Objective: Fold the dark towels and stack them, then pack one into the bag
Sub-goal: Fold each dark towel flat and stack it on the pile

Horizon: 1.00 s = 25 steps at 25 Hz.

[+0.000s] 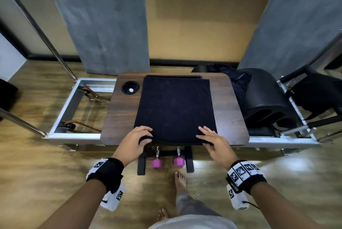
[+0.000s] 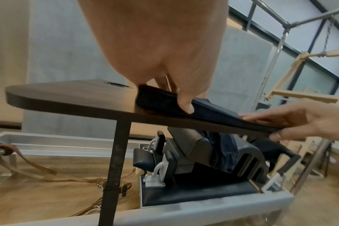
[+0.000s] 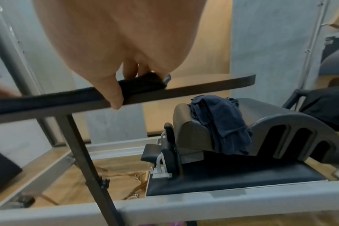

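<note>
Dark towel (image 1: pixel 175 108) flat on wooden table (image 1: pixel 229 110), both near corners pinched: left hand (image 1: pixel 132 144), right hand (image 1: pixel 215 143). Cup recess (image 1: pixel 130 86) left; crumpled dark cloth (image 3: pixel 221 122) on arched black barrel (image 1: pixel 266 102) right; pink dumbbells (image 1: pixel 157 163) below.

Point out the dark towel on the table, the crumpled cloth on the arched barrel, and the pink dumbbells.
dark towel (image 1: pixel 175 106), head view, middle of its top.
crumpled cloth (image 3: pixel 221 120), right wrist view, draped middle.
pink dumbbells (image 1: pixel 157 163), head view, left one's end.

Head view steeply down over table (image 1: pixel 118 117); wrist views low, close, sharing its near edge.
</note>
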Each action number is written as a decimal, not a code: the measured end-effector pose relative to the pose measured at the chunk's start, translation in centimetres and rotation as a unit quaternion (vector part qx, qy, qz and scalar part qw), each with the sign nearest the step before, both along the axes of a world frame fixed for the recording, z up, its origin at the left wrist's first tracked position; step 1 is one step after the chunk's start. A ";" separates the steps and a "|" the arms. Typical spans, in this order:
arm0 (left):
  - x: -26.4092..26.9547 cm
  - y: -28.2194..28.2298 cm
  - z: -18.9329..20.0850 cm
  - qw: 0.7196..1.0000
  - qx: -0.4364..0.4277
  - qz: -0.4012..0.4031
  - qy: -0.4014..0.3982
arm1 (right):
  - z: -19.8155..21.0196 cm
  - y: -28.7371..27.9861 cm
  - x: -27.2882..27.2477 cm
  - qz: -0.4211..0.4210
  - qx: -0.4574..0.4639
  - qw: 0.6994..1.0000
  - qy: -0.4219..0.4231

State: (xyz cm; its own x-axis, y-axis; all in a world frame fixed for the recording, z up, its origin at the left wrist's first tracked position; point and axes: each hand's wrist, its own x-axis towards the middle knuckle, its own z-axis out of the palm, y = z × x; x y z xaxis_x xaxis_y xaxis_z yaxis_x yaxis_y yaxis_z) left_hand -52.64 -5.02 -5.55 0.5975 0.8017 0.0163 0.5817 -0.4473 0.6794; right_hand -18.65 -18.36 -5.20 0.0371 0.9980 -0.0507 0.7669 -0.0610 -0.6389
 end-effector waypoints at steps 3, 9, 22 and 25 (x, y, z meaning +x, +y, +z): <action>-0.1 0.7 0.8 0.997 -0.038 0.057 -0.041 | 1.6 1.1 1.4 -0.057 -0.022 0.996 0.062; 1.5 5.4 3.5 0.973 -0.061 0.171 -0.142 | 4.9 5.7 4.8 -0.139 -0.023 0.949 0.282; 10.1 20.1 2.6 0.927 -0.130 0.309 -0.169 | 2.9 21.0 11.2 -0.276 -0.024 0.906 0.320; 10.5 21.6 0.7 0.917 -0.148 0.351 -0.122 | 1.2 22.4 11.8 -0.314 -0.043 0.903 0.290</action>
State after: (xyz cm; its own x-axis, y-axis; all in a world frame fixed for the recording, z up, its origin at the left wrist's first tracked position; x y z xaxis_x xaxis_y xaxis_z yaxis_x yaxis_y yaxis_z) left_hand -42.10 16.54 -4.89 -0.0589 0.9783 -0.1988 0.4698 0.2029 0.8591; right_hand -6.81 4.05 -3.97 0.5362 0.7811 -0.3201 0.1012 -0.4359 -0.8943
